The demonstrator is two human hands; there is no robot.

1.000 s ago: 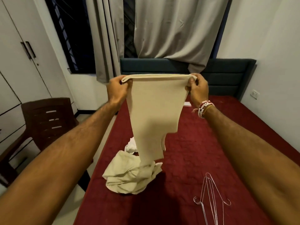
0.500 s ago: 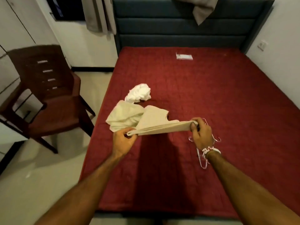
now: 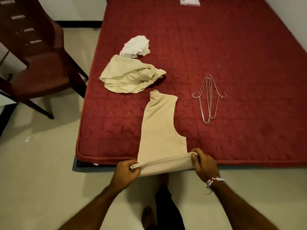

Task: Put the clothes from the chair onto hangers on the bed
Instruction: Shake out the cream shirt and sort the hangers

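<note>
A beige sleeveless top (image 3: 159,130) lies flat on the red bed (image 3: 216,55), its hem hanging over the near edge. My left hand (image 3: 126,171) grips the hem's left corner and my right hand (image 3: 205,163) grips its right corner. Beyond the top sit a crumpled beige garment (image 3: 129,77) and a crumpled white garment (image 3: 136,47). A small bundle of wire hangers (image 3: 208,97) rests on the bed to the right of the top.
A dark brown chair (image 3: 33,63) with a bare seat stands on the pale floor left of the bed. A small white packet (image 3: 189,1) lies at the bed's far end. My feet (image 3: 149,216) are on the floor below my hands.
I lowered the beige top from chest height onto the bed and pulled its hem back to the near edge. The view tilted down as well.
</note>
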